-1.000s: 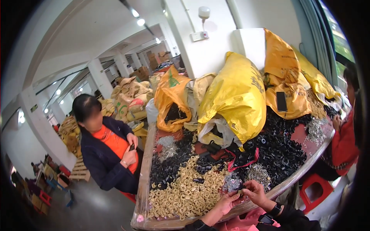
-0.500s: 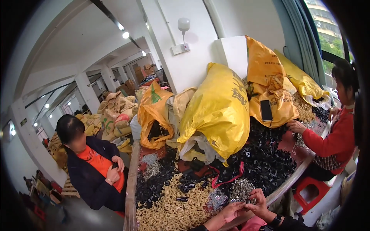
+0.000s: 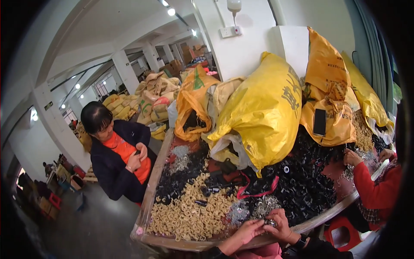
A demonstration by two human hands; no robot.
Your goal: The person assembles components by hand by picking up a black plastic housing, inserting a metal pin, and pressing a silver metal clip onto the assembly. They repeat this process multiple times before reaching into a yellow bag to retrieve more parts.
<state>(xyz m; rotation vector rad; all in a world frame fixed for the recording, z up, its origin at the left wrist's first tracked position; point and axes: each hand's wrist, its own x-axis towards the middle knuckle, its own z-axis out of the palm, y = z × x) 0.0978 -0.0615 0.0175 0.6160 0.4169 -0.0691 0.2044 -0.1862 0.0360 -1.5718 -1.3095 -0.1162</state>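
Over the table's near edge, my right hand (image 3: 283, 228) is curled around small shiny metal pieces (image 3: 270, 222). My left hand (image 3: 248, 232) meets it with thumb and fingers pressed together; whatever is between those fingertips is too small to make out. Just beyond my hands lies a heap of silvery metal pieces (image 3: 265, 206). Beside it is a pile of small clear or silvery parts (image 3: 237, 212). Many tan ring-shaped parts (image 3: 189, 218) spread to the left, and black plastic parts (image 3: 304, 190) cover the table to the right.
A wood-edged table (image 3: 181, 244) holds the piles. A big yellow sack (image 3: 263, 112), orange sacks (image 3: 196, 108) and a phone (image 3: 319, 122) stand or lie at the back. A person in a dark jacket (image 3: 108, 159) is at the left; another in red sleeves (image 3: 371, 187) works at the right.
The view has swung, so the table and people sit differently in it. My hands stay together, and shiny metal now shows in my right fingers. The red-sleeved person's second hand has come forward.
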